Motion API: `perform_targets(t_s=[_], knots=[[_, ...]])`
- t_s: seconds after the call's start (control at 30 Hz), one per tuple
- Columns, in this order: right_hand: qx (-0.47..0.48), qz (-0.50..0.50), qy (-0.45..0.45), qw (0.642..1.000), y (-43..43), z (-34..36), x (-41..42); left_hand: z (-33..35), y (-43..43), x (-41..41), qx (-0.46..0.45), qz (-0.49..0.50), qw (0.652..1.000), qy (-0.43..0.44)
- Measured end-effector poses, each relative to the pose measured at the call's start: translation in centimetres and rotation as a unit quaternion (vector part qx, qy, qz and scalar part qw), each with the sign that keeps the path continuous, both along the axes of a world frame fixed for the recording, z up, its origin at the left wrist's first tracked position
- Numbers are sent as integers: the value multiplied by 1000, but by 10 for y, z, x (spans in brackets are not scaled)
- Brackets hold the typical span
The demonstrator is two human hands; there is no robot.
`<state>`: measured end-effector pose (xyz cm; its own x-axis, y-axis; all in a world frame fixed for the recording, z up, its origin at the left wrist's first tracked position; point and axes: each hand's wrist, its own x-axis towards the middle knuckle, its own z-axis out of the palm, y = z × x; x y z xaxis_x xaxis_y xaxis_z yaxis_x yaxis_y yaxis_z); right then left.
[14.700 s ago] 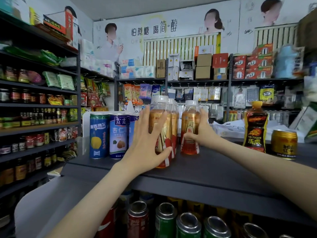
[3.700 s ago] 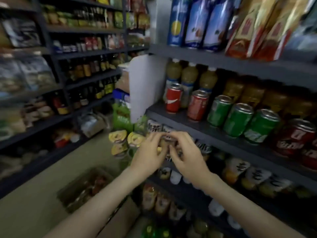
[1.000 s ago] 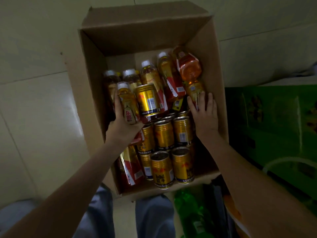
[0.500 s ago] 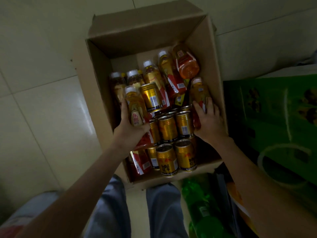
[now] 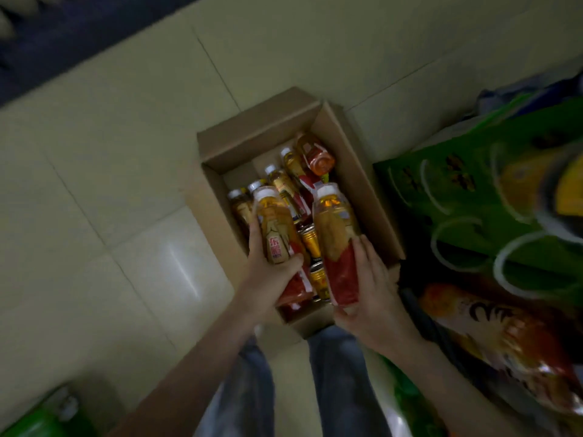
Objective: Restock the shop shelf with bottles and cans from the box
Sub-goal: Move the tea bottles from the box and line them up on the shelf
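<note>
2 held: L bottle in L hand, R bottle in R hand.

Dim, smeared edges; perhaps overhead glare on floor tiles

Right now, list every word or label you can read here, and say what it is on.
"乐虎", second character blurry: label of the left bottle, gripped by the left hand.
Print on the right bottle, held by the right hand: blurred, unreadable.
Dark characters on the green carton: too blurred.
Print on the gold cans: too small.
</note>
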<state>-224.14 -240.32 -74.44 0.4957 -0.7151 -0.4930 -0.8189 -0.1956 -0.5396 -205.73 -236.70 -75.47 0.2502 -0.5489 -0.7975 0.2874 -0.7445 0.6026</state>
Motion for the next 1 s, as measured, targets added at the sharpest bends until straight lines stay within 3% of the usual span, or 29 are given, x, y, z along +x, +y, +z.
perform_targets(t_s=[0.27,0.5,0.8,1.0], knots=[[-78,-123,-108,983,49,202,4,203,18,0,-84,-172,980,-47],[-163,-184,-116,962,116,342,-53,353,54,-55,-186,-288,937,-73],[-346,-246,-87,901,262,457,-204,488,171,-215,-331,-374,854,-147],[-472,-275,-7,837,383,518,-338,541,265,-362,-436,-391,808,-65]])
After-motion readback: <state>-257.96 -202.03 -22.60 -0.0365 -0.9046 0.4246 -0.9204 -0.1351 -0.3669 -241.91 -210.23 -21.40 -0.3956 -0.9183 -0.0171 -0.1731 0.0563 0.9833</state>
